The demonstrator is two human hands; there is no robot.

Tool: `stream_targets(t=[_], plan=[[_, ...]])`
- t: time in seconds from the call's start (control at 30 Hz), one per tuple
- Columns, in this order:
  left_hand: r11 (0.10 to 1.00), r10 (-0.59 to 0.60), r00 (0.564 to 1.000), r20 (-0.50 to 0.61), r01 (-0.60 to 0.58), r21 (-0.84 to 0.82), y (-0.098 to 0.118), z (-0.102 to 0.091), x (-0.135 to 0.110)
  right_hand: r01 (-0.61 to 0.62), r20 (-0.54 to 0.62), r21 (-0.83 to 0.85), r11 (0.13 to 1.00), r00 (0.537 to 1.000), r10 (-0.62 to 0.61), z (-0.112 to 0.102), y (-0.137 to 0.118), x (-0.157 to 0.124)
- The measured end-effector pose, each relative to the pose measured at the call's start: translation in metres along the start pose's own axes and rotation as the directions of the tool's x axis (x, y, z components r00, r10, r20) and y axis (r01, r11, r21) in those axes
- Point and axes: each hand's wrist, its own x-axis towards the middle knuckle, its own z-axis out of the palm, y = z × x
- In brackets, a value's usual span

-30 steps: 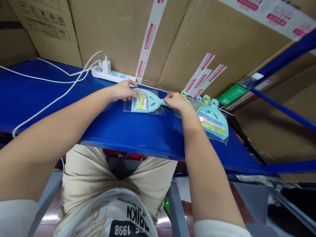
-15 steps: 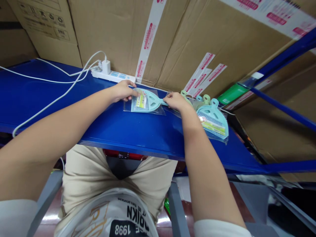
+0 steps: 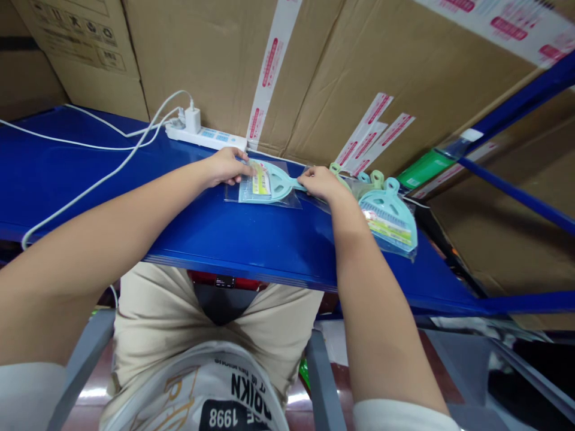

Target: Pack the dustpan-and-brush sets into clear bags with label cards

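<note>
A light blue mini dustpan [image 3: 279, 184], with a brush and a yellow-and-white label, lies in a clear bag on the blue shelf. Its handle points right. My right hand [image 3: 320, 181] is closed on the handle, pinching it at the end. At the broad left end is my left hand [image 3: 228, 166], fingers apart, its fingertips resting on the bag by the label. To the right of my right forearm, another bagged blue dustpan [image 3: 390, 214] lies with its handle toward the cardboard. Green handles [image 3: 376, 179] show behind it; the rest of those pieces is mostly hidden.
A white power strip [image 3: 211, 137] with a plugged-in charger and white cables [image 3: 130, 157] lies at the back left. Large cardboard boxes [image 3: 202, 60] stand behind the shelf. A green-labelled bottle [image 3: 431, 164] leans at the right, near a blue metal bar [image 3: 516, 194].
My left fingertips have drawn back slightly to the left, uncovering more of the label. My right hand stays on the handle.
</note>
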Motion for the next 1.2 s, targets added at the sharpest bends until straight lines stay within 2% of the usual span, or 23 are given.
stream_targets(t=[0.17,0.4,0.57,0.7,0.83,1.1,1.2], plan=[[0.992,0.002,1.0,-0.015,0.0,0.124,0.004,0.003,-0.005,-0.011,0.005,0.005,1.0,1.0,0.011,0.0,0.0,0.0],[0.985,0.096,0.994,0.048,-0.102,0.138,0.002,-0.001,-0.004,-0.002,0.017,-0.018,1.0,1.0,0.002,0.0,-0.001,-0.001],[0.967,0.124,0.99,0.073,-0.137,0.213,0.008,-0.001,-0.01,0.002,0.018,-0.014,1.0,1.0,-0.001,-0.002,-0.001,-0.002],[0.941,0.176,0.983,0.055,-0.184,0.285,0.009,-0.001,-0.011,-0.005,0.009,-0.008,1.0,1.0,0.005,-0.001,0.0,-0.001],[0.93,0.148,0.989,0.01,-0.143,0.338,0.007,0.0,-0.009,-0.005,0.005,0.009,1.0,1.0,0.005,0.0,0.001,0.0],[0.927,0.129,0.992,-0.016,-0.115,0.358,0.007,0.004,-0.008,-0.11,0.089,0.27,0.957,0.992,0.089,0.0,-0.001,-0.001],[0.937,0.141,0.99,-0.001,-0.133,0.322,0.004,0.002,-0.005,-0.134,0.096,0.319,0.938,0.989,0.108,0.0,-0.002,-0.003]])
